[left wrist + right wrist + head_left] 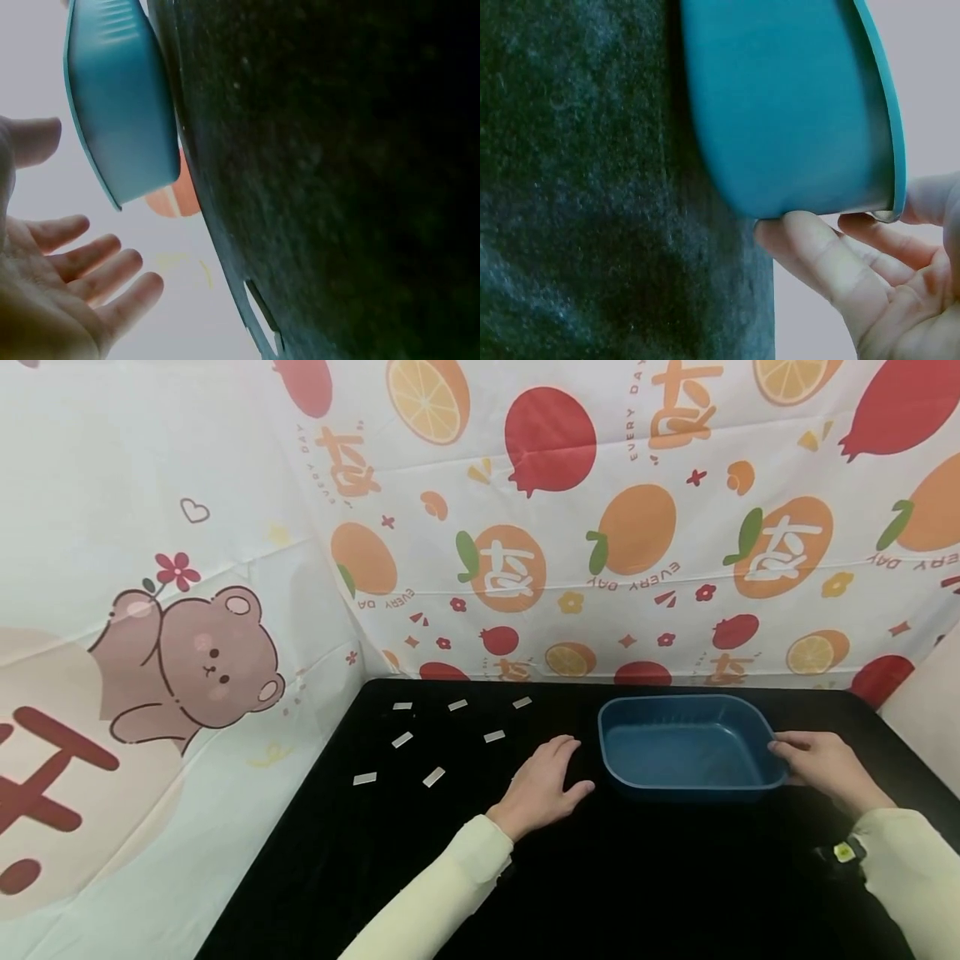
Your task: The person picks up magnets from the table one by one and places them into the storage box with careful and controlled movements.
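Note:
A blue rectangular plastic basin (675,756) with rounded corners sits upright on the black table. My right hand (828,768) grips its right end, thumb at the rim. In the right wrist view, the fingers (825,255) lie against the basin's outer wall (787,112). To the left of the basin, my left hand (538,787) is held with fingers spread and nothing in it. A gap separates those fingers from the basin (124,112) in the left wrist view.
Several small white rectangular pieces (433,777) lie scattered on the left part of the black table (660,877). A fruit-patterned cloth (570,635) hangs behind the table's far edge, and a bear-printed cloth (217,660) hangs at the left.

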Demonstrator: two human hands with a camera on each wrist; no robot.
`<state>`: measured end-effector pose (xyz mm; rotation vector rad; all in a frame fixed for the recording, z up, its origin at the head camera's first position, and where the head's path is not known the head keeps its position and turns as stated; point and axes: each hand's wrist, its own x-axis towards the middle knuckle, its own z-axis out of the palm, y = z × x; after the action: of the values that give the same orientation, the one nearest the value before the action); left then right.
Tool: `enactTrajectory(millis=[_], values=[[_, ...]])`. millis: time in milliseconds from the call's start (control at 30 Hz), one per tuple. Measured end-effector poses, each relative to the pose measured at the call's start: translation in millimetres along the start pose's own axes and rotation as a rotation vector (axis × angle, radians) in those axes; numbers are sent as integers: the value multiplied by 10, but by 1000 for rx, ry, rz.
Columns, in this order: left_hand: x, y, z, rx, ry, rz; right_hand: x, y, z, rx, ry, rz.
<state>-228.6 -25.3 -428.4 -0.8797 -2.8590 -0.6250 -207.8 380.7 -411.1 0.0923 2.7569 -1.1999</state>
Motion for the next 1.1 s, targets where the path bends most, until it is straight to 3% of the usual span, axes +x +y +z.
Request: enactTrajectory(millis=[700, 1100], values=[[-241, -360, -205, 15, 25, -15, -66, -283, 156, 56, -12, -33], [-362, -554, -302, 70, 42, -26, -80, -486, 336, 92, -32, 13]])
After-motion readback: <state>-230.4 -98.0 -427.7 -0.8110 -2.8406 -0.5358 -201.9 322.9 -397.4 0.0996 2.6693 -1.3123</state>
